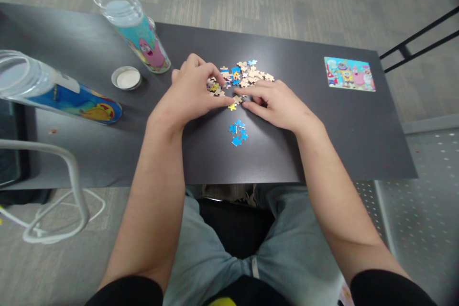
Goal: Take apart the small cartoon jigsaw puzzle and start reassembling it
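Note:
A heap of jigsaw pieces (251,74) lies on the dark table, many with their plain wooden backs up. My left hand (195,88) curves over the heap's left side, thumb and fingers apart, partly hiding pieces beneath it. From the right, my right hand (272,103) rests at the heap's near edge, its index finger and thumb spread. A wooden-backed piece (237,100) and a yellow piece (232,107) lie between the two thumbs. Closer to me sits a small cluster of blue pieces (238,133), touched by neither hand.
A cartoon picture card (349,74) lies at the right. To the left stand two clear-topped cartoon tubes (138,33) (75,93), with a round lid (126,78) between them. A white curved bar (73,172) rises at the lower left. Black rails (419,40) are beyond the table's right end.

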Demonstrator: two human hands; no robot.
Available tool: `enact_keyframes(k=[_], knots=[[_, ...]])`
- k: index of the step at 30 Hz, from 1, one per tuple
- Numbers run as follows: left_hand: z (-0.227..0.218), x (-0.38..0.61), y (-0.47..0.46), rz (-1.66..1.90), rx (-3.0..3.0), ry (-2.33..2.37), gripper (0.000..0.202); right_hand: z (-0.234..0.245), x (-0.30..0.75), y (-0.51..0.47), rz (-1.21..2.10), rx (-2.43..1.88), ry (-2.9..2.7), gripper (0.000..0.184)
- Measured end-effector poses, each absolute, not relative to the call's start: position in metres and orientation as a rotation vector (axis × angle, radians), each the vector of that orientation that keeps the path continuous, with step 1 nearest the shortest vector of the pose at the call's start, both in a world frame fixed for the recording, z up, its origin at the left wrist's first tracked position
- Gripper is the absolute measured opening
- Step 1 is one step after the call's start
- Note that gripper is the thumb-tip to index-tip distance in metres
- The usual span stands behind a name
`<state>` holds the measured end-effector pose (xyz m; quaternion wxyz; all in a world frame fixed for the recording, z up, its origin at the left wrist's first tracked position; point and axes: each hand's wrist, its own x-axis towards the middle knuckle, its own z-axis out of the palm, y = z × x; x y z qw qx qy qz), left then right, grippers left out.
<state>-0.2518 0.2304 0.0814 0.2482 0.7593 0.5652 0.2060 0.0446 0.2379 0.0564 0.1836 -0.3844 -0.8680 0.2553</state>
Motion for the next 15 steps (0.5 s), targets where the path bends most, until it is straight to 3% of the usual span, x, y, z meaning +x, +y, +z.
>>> enact_keyframes(k=[8, 15], knots=[[0.084, -0.255, 0.229, 0.518, 1.982, 1.51, 0.079, 0.054, 0.042, 0.238, 0.663, -1.011, -2.477, 0.024], [0.072, -0.266, 0.237, 0.62, 1.976, 1.578, 0.076, 0.066, 0.043, 0.235, 0.752, -0.99, -2.399, 0.008]])
